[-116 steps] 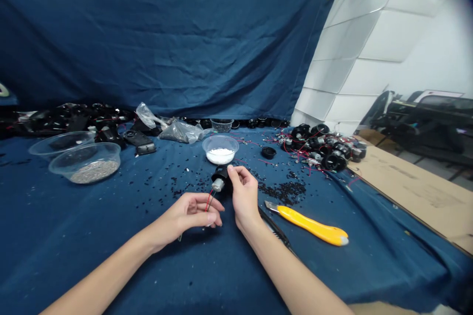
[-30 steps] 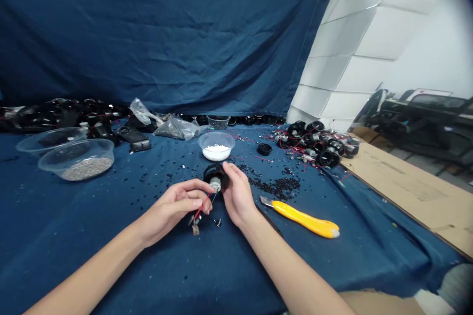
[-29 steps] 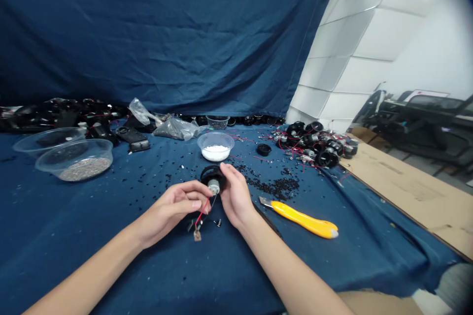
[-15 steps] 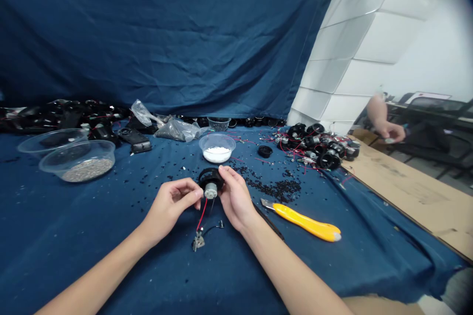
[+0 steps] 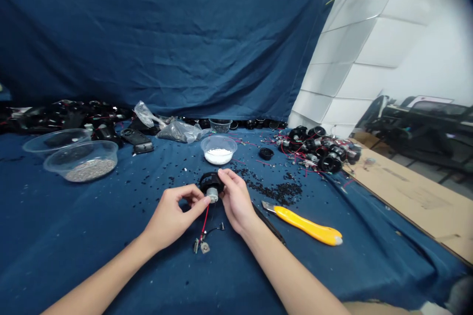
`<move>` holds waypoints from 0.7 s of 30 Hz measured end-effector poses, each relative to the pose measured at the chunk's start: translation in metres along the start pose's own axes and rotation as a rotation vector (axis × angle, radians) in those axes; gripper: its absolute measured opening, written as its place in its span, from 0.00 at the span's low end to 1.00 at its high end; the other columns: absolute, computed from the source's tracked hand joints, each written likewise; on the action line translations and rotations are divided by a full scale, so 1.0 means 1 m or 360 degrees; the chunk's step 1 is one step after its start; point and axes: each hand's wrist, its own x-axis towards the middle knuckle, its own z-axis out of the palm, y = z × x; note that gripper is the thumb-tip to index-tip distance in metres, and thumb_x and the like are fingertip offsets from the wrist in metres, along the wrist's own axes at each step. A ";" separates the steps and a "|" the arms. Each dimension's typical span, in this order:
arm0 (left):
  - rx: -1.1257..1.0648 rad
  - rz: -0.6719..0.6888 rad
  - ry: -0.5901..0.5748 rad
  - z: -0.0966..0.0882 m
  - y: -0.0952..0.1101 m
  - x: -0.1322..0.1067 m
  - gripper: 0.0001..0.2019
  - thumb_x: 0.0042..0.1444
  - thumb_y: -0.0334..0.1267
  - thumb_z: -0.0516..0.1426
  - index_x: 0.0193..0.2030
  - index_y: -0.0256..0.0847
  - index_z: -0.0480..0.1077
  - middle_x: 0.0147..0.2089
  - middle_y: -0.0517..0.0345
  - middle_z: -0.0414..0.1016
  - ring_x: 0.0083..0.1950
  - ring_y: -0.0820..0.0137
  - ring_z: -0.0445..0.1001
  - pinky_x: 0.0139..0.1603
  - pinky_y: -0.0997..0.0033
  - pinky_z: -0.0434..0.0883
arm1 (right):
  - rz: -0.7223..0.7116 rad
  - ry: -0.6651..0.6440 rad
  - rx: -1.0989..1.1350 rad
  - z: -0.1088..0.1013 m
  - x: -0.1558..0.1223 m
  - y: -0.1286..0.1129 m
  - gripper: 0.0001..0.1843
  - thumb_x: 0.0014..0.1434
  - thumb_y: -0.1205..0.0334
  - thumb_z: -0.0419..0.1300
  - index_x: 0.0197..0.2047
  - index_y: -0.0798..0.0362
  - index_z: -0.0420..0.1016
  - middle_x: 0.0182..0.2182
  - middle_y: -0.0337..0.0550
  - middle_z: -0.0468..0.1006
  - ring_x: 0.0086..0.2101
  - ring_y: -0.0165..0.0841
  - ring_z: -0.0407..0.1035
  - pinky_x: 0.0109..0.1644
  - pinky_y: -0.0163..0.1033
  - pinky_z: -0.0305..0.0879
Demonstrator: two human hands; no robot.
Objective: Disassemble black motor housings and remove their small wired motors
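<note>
While the left hand (image 5: 172, 219) pinches the little silver motor (image 5: 212, 195) with its fingertips, the right hand (image 5: 236, 202) has a firm hold on the black round housing (image 5: 209, 179) behind it; both are up between the hands, over the blue cloth (image 5: 111, 266); a red wire (image 5: 204, 224) hangs down toward small metal terminals (image 5: 199, 246); a yellow utility knife (image 5: 306, 232) lies off to the right.

From here I see the left forearm (image 5: 103, 275) and right forearm (image 5: 291, 270) entering bare from the bottom of my view, slim and narrowing toward the wrists. The left hand (image 5: 170, 219) and right hand (image 5: 236, 203) are bare too, with slender fingers and short nails.
</note>
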 end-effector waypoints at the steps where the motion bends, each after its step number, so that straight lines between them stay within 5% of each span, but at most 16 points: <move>1: 0.0013 0.0006 0.0010 0.000 0.000 0.000 0.13 0.58 0.44 0.57 0.28 0.38 0.71 0.26 0.60 0.72 0.30 0.71 0.69 0.33 0.73 0.64 | -0.0004 0.0004 -0.0016 0.000 0.000 0.001 0.18 0.47 0.50 0.69 0.27 0.53 0.68 0.24 0.34 0.68 0.27 0.27 0.60 0.32 0.32 0.55; 5: -0.0087 -0.0072 0.0045 -0.003 -0.003 0.004 0.14 0.58 0.48 0.58 0.29 0.38 0.70 0.26 0.60 0.72 0.30 0.70 0.69 0.34 0.72 0.66 | -0.0056 0.0043 -0.0102 0.000 0.001 0.001 0.18 0.49 0.49 0.67 0.27 0.53 0.67 0.24 0.34 0.67 0.26 0.26 0.59 0.31 0.32 0.55; 8: -0.0446 -0.0259 0.0076 -0.008 -0.010 0.008 0.17 0.55 0.52 0.60 0.39 0.40 0.67 0.29 0.60 0.73 0.31 0.68 0.73 0.35 0.71 0.69 | -0.0135 0.0059 -0.0209 0.002 0.000 -0.003 0.17 0.50 0.50 0.66 0.26 0.53 0.68 0.23 0.33 0.66 0.25 0.26 0.58 0.31 0.32 0.55; 12: -0.0913 -0.0554 -0.0196 -0.007 -0.014 0.010 0.28 0.53 0.52 0.63 0.55 0.40 0.61 0.36 0.55 0.77 0.34 0.65 0.77 0.36 0.67 0.74 | -0.0217 -0.0025 -0.0352 0.009 -0.005 -0.007 0.14 0.50 0.53 0.66 0.26 0.54 0.70 0.21 0.34 0.67 0.23 0.26 0.59 0.28 0.32 0.56; 16: -0.1153 -0.0624 -0.0316 0.002 -0.005 0.007 0.22 0.51 0.46 0.66 0.47 0.36 0.69 0.31 0.57 0.75 0.30 0.70 0.74 0.33 0.72 0.72 | -0.0253 -0.0106 -0.0596 0.014 -0.016 -0.004 0.14 0.55 0.51 0.62 0.27 0.53 0.70 0.20 0.34 0.67 0.19 0.27 0.59 0.22 0.34 0.57; 19: -0.1310 -0.0654 -0.0263 -0.003 0.002 -0.001 0.20 0.49 0.50 0.67 0.41 0.36 0.72 0.30 0.57 0.75 0.27 0.73 0.71 0.30 0.75 0.71 | -0.0623 0.0085 -0.0841 0.019 -0.035 -0.021 0.07 0.58 0.57 0.60 0.34 0.52 0.74 0.32 0.41 0.75 0.32 0.33 0.70 0.38 0.37 0.67; 21: -0.1265 -0.0694 -0.0200 -0.022 0.004 -0.008 0.23 0.44 0.54 0.69 0.39 0.38 0.74 0.32 0.55 0.77 0.26 0.73 0.71 0.29 0.74 0.70 | -0.0918 0.0145 -0.0946 0.025 -0.055 -0.047 0.05 0.59 0.62 0.60 0.39 0.50 0.76 0.40 0.43 0.76 0.43 0.36 0.69 0.51 0.40 0.64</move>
